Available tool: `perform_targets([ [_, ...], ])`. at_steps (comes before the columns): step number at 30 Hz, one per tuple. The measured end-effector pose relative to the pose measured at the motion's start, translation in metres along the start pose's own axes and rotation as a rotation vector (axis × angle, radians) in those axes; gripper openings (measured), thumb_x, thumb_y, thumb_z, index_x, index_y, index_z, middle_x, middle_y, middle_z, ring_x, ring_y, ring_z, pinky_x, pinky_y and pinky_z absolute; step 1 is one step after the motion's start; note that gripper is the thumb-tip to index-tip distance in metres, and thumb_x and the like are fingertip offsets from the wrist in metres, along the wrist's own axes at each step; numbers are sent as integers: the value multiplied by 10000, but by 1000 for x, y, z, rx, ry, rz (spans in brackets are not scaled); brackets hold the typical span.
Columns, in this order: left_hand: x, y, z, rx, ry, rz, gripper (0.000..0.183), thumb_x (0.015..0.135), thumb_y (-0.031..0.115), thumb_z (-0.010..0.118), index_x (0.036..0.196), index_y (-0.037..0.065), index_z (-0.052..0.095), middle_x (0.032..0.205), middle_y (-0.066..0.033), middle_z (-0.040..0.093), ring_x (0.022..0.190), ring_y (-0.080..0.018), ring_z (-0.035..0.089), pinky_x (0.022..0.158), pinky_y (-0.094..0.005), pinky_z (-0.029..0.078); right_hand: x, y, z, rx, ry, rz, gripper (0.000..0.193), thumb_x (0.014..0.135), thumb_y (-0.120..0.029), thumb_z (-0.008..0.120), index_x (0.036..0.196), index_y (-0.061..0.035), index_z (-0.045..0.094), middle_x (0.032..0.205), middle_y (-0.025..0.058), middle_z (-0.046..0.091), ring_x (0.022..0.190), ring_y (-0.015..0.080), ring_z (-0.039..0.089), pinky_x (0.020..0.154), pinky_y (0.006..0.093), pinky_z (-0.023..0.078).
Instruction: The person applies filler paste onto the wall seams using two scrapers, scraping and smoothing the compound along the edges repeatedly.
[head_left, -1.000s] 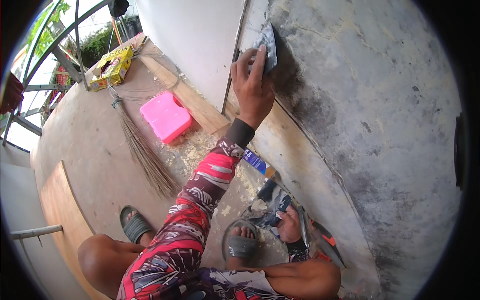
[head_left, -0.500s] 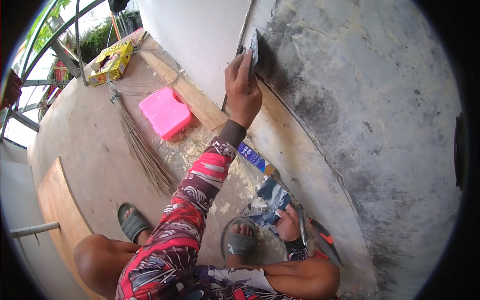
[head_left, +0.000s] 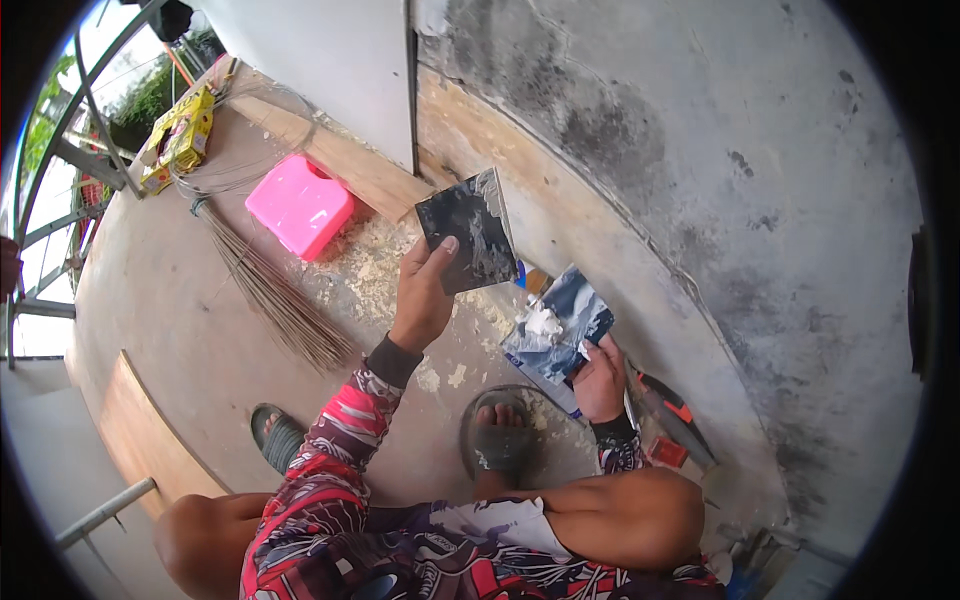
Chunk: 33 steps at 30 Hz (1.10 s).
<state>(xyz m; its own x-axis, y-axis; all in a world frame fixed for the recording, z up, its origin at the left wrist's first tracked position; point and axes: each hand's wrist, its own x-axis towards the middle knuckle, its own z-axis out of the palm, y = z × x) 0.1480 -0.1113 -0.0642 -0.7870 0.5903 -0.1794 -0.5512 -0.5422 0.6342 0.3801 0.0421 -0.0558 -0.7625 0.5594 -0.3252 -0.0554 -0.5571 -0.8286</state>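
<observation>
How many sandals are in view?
2: the left sandal on the left foot, near the broom; the right sandal on the right foot. Others could be hidden.

Colour distribution: square plate (head_left: 462,222), black with grey streaks; lower plate (head_left: 590,308), dark blue smeared with white; paste (head_left: 543,322), white. Sleeve (head_left: 335,425), patterned in red-pink, maroon, black and white; cuff (head_left: 393,361), near-black. Case (head_left: 300,205), bright pink. Box (head_left: 190,138), mainly yellow. Broom (head_left: 270,285), tan-brown. The 2 sandals (head_left: 503,445), dark grey. Wall (head_left: 740,220), grey, mottled with 1 darker, blackish tone; upright panel (head_left: 315,65), off-white.
</observation>
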Motion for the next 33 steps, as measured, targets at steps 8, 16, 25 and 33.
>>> perform_targets([
  [8,-30,-15,17,247,-77,-61,228,1040,156,576,1196,-1,632,1037,1,669,895,-82,597,816,-266,496,9,-6,3,-120,39,-4,304,1032,-71,485,1323,-17,553,1103,52,669,869,118,700,734,307,624],
  [16,-32,7,22,284,-26,98,215,1038,151,586,1174,-7,638,997,23,659,848,-52,545,784,-232,443,11,4,7,-68,73,-14,288,1023,-45,482,1295,-16,571,1095,56,672,870,118,701,702,305,630],
  [25,-27,9,-2,548,-163,158,283,1055,159,579,1260,-31,624,1110,-12,672,951,-80,589,879,-252,479,7,-1,11,24,66,16,280,1014,-44,491,1276,-26,586,1065,20,667,866,102,692,665,290,609],
  [33,-32,-3,-2,507,-121,167,269,1056,162,577,1256,-12,623,1041,36,642,911,-39,523,818,-212,442,12,8,8,-3,15,4,289,1022,-51,491,1298,-25,571,1083,35,674,860,117,697,680,298,613],
])
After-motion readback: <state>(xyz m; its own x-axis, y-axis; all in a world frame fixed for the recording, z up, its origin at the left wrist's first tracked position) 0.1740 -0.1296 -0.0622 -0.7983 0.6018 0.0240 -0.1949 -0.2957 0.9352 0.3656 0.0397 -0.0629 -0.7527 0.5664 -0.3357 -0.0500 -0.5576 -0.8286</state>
